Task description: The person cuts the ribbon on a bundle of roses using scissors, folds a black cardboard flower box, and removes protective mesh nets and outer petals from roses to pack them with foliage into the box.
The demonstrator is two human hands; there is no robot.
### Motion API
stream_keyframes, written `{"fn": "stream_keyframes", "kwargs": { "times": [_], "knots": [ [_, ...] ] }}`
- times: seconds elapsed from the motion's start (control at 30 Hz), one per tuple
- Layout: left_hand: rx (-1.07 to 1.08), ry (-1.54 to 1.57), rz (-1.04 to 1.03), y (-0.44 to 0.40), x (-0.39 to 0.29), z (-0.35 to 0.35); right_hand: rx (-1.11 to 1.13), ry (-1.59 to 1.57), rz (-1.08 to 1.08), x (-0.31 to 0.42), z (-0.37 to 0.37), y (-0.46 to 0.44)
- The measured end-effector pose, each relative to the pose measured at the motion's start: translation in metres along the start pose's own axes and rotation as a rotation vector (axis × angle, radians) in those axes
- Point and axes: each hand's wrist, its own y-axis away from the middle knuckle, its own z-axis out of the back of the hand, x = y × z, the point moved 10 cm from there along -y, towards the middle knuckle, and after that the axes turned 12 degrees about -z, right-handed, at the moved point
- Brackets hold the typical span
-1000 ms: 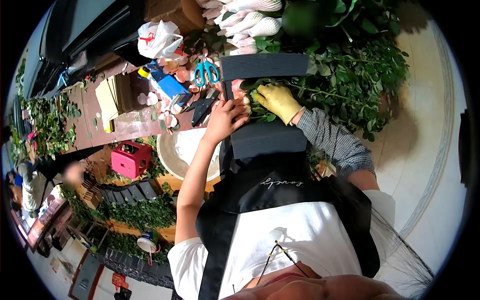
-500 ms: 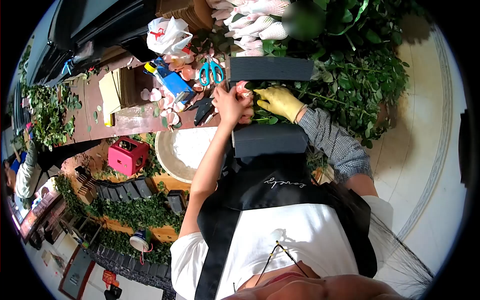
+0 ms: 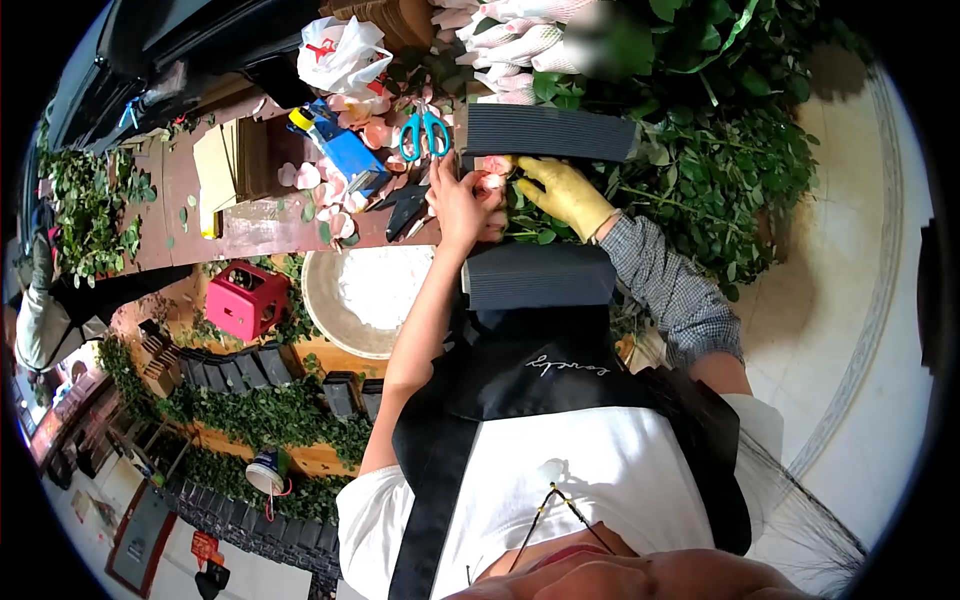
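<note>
Pink roses lie in a row, heads to the left and leafy stems to the right, between two dark ribbed cardboard pieces. My left hand is bare; its fingers bend round a rose head, partly hiding it. My right hand wears a yellow glove. Its thumb and fingers are apart, with the fingertips beside the rose heads and over the leaves. One ribbed cardboard piece lies beyond the hands, the other on the near side. Teal-handled scissors rest just past my left hand.
Loose petals, a blue box and a white plastic bag sit on the table's left. Net-wrapped roses lie at the back, leafy stems at right. Below stand a round tub and red stool. Another person is far left.
My right hand has shifted slightly, its fingertips now closer to the rose heads. My left hand stays at the roses. The whole view has moved a little; the other person is farther toward the left edge.
</note>
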Motion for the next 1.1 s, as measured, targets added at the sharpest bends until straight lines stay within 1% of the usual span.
{"fn": "stream_keyframes", "kwargs": {
  "times": [0.07,0.17,0.2,0.27,0.3,0.33,0.37,0.4,0.43,0.47,0.5,0.53,0.57,0.6,0.63,0.67,0.73,0.77,0.8,0.87,0.9,1.03,1.1],
  "knots": [
    [0.029,0.001,-0.011,-0.001,0.002,-0.002,0.021,-0.186,-0.038,-0.007,-0.008,-0.006],
    [0.018,0.026,-0.016,-0.001,0.0,0.0,-0.035,-0.187,0.026,-0.006,-0.012,-0.01],
    [0.022,0.025,-0.015,-0.002,0.0,-0.001,-0.035,-0.186,0.024,-0.008,-0.015,-0.011],
    [0.034,0.024,-0.013,-0.002,0.001,-0.004,-0.044,-0.174,0.086,-0.001,-0.015,-0.01],
    [0.041,0.018,-0.011,-0.002,0.001,-0.004,0.026,0.027,0.088,0.0,-0.025,-0.01],
    [0.047,0.011,-0.011,-0.003,0.001,-0.004,-0.078,0.35,0.234,0.018,-0.029,-0.004],
    [0.095,0.001,0.0,-0.002,0.002,-0.006,-0.097,0.539,0.199,0.017,-0.041,-0.007],
    [0.095,-0.001,-0.002,-0.002,0.003,-0.003,-0.113,0.728,0.163,0.014,-0.053,-0.009],
    [0.09,0.05,-0.027,-0.003,0.004,0.001,-0.176,0.752,0.158,0.019,-0.048,-0.007],
    [0.083,0.101,-0.051,-0.004,0.005,0.006,-0.178,0.749,0.16,0.019,-0.044,-0.005],
    [0.045,0.252,0.009,-0.003,0.015,0.011,-0.194,0.531,0.2,0.021,-0.031,-0.002],
    [-0.075,0.222,-0.038,-0.007,0.018,0.026,-0.205,0.313,0.239,0.019,-0.019,0.002],
    [-0.086,0.126,-0.015,-0.01,0.017,0.04,-0.041,0.145,0.109,0.003,-0.024,-0.006],
    [-0.095,0.028,0.006,-0.014,0.016,0.054,-0.035,0.14,0.113,0.003,-0.025,-0.003],
    [-0.126,-0.052,-0.112,-0.022,0.0,0.068,-0.059,0.143,0.118,0.012,-0.017,0.002],
    [-0.125,-0.054,-0.114,-0.025,0.002,0.068,-0.086,0.148,0.121,0.016,-0.01,0.004],
    [0.059,-0.047,-0.245,-0.034,-0.01,0.049,-0.106,0.2,0.152,0.015,-0.012,0.004],
    [0.084,-0.138,-0.309,-0.037,-0.018,0.047,-0.109,0.193,0.165,0.016,-0.012,0.004],
    [0.085,-0.135,-0.311,-0.039,-0.02,0.046,-0.112,0.185,0.179,0.017,-0.012,0.005],
    [0.091,-0.184,-0.407,-0.039,-0.027,0.04,-0.093,0.217,0.158,0.016,-0.014,0.006],
    [0.044,-0.203,-0.463,-0.038,-0.03,0.039,-0.074,0.249,0.14,0.015,-0.016,0.005],
    [0.036,-0.232,-0.468,-0.037,-0.035,0.047,-0.048,0.275,0.145,0.016,-0.018,0.004],
    [-0.028,-0.1,-0.299,-0.038,-0.011,0.061,-0.112,0.358,0.202,0.024,-0.015,0.007]
  ]
}}
